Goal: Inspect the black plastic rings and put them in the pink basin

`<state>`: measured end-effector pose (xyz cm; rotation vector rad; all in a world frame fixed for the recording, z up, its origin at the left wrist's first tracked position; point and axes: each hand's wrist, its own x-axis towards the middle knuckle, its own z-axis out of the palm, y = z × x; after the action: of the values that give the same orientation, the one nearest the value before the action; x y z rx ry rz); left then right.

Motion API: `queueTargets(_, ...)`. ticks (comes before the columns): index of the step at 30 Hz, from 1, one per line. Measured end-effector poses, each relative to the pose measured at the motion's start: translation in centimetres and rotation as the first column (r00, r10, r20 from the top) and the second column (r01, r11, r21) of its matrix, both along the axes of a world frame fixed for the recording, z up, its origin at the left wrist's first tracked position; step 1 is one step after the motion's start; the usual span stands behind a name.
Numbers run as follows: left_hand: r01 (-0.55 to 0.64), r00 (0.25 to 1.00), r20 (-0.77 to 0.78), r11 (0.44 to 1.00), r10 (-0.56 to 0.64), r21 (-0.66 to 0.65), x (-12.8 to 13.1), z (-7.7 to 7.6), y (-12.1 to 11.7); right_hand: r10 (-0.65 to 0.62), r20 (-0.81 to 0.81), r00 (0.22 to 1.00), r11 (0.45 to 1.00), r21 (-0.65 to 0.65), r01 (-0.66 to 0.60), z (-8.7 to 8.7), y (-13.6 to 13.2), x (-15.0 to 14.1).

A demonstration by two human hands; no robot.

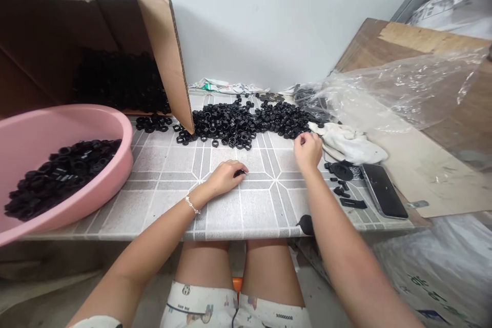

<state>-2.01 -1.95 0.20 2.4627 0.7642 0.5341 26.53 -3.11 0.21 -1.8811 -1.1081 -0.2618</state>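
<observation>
left hand (pixel 226 178): resting palm-down on the tiled tabletop (pixel 165 164), fingers together over a small black nut (pixel 240 172); can't tell if gripped.
right hand (pixel 307 149): fingers bunched at the near edge of the black nut pile (pixel 230 123); can't tell if holding any.
pink basin (pixel 123 133): at left, holding more black nuts (pixel 65 174).
cardboard box (pixel 161 46): far left, lying on its side, nuts inside.

Matt black plastic hex nuts (pixel 230 125), a glossy pink plastic basin (pixel 115 128), corrugated brown cardboard (pixel 165 46), soft white cloth (pixel 348 142).
</observation>
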Motion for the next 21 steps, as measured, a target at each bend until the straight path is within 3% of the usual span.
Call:
queueTargets(4,0.003,0.997,-0.074,0.998,0.002,0.056,0.3,-0.1,-0.4,0.057,0.118,0.991,0.974,-0.226,-0.029,-2.0,0.9,4.0)
queueTargets(7,0.015,0.994,-0.107,0.997,-0.007,0.071,0.0,-0.1,-0.6,0.078,0.113,0.99,0.975,-0.214,-0.053,-2.9,1.6,5.0)
queueTargets(11,0.087,0.983,-0.164,0.996,-0.087,-0.008,-0.7,0.4,-0.7,0.13,0.054,0.99,0.98,-0.162,-0.12,-2.4,1.9,4.3)
queueTargets(14,0.131,0.97,-0.197,0.989,-0.141,-0.062,-1.0,0.8,-0.5,0.275,-0.16,0.948,0.96,-0.007,-0.279,-1.2,0.9,0.7)
queueTargets(17,0.148,0.973,-0.17,0.986,-0.159,-0.077,-1.1,0.8,-0.3,0.531,-0.442,0.723,0.847,0.235,-0.478,-0.5,-1.3,-5.4)
queueTargets(19,0.145,0.98,-0.129,0.986,-0.154,-0.077,-0.9,0.6,-0.2,0.635,-0.509,0.581,0.762,0.289,-0.579,-0.6,-3.0,-9.3)
queueTargets(21,0.127,0.987,-0.087,0.988,-0.134,-0.085,-0.7,0.4,-0.1,0.658,-0.522,0.542,0.738,0.306,-0.601,-1.2,-4.4,-12.0)
